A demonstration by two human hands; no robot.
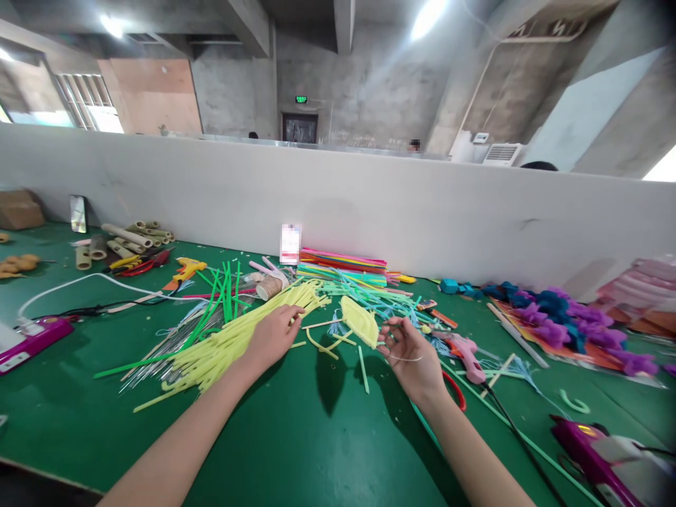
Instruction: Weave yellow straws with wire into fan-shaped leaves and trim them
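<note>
A craft workshop in a bare concrete factory hall: a long green-topped workbench (296,436) strewn with coloured pipe cleaners (338,264), glue guns (187,267) at left, a white divider wall (370,204) at the far edge.

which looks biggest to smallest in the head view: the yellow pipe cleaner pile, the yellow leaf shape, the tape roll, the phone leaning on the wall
1. yellow pipe cleaner pile, under the left hand
2. yellow leaf shape, held by the right hand
3. tape roll and phone: they look alike, and the phone stands farther off, so no ranking.
</note>
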